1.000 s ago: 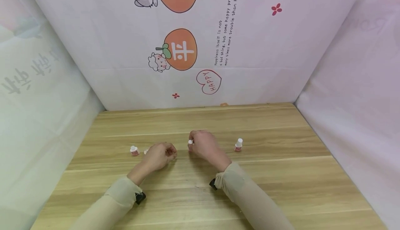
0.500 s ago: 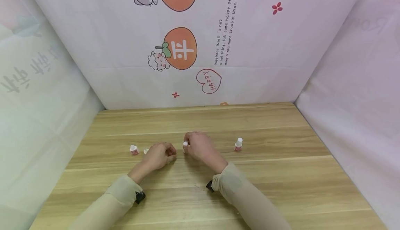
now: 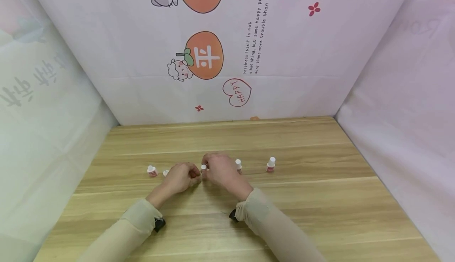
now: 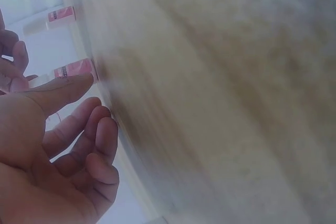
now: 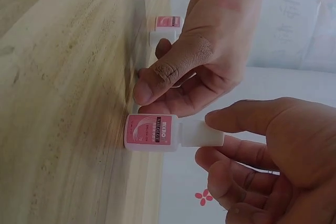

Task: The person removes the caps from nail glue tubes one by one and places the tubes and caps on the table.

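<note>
My right hand [image 3: 222, 171] pinches the white cap [image 5: 202, 133] of a small nail glue bottle [image 5: 152, 132] with a pink label. The bottle stands upright, its base apparently on the wooden table. Just left of it is my left hand [image 3: 177, 178], thumb extended and fingers loosely curled around nothing. In the left wrist view, the left thumb overlaps the base of the glue bottle [image 4: 76, 69]; whether they touch I cannot tell.
To the right stand two more glue bottles [image 3: 238, 166], one partly behind my right hand, the other [image 3: 271, 164] farther out. On the left are another bottle [image 3: 152, 171] and a white piece [image 3: 166, 172] partly hidden by my left hand. Printed white cloth [image 3: 284, 92] walls the table.
My right hand has moved left and slightly nearer with the glue bottle, up to the left hand. A bottle it was hiding now shows on its right. The left hand stays put.
</note>
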Demonstrator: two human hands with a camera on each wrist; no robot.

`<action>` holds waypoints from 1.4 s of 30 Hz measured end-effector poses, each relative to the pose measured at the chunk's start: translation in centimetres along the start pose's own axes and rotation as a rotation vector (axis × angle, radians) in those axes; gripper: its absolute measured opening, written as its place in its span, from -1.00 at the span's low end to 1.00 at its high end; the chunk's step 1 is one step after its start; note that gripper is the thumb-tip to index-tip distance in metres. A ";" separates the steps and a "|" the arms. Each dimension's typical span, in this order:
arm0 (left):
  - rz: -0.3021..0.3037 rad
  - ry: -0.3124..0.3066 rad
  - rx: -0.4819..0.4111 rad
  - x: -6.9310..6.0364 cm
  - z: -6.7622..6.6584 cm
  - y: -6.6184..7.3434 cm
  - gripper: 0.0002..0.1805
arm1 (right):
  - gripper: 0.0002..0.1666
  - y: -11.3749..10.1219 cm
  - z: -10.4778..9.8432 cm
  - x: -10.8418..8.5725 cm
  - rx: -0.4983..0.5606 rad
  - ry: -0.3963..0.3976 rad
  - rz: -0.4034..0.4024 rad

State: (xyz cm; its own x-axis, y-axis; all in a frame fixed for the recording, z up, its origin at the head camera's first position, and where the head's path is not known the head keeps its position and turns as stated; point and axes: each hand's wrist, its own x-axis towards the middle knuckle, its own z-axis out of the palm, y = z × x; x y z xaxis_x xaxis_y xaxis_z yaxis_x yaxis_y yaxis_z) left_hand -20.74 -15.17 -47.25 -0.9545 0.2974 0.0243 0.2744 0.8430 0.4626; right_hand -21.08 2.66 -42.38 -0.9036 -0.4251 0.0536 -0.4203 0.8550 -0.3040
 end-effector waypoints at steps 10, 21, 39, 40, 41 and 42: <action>-0.014 -0.009 -0.029 0.3 0.2 0.0 -0.89 | -0.78 -0.1 0.5 0.2 -0.027 0.013 0.023; -0.001 -0.017 -0.012 0.7 0.1 0.2 -0.89 | -0.77 0.1 0.9 0.5 -0.018 -0.002 0.042; 0.044 -0.013 -0.006 1.0 0.1 0.4 -0.89 | -0.75 0.3 1.2 0.6 -0.038 0.035 0.039; 0.044 -0.015 -0.007 1.0 0.1 0.4 -0.89 | -0.75 0.3 1.2 0.6 -0.039 0.036 0.037; 0.043 -0.017 -0.007 1.0 0.1 0.4 -0.89 | -0.74 0.3 1.2 0.6 -0.043 0.036 0.037; 0.044 -0.017 -0.005 1.0 0.1 0.4 -0.89 | -0.74 0.2 1.1 0.6 -0.043 0.037 0.036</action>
State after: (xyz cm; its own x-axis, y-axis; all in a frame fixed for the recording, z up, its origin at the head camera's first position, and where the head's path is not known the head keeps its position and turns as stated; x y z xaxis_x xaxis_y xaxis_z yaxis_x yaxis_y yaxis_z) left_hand -21.57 -14.46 -47.11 -0.9394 0.3415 0.0295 0.3151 0.8267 0.4661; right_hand -21.62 2.28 -43.52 -0.9204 -0.3831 0.0783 -0.3897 0.8819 -0.2654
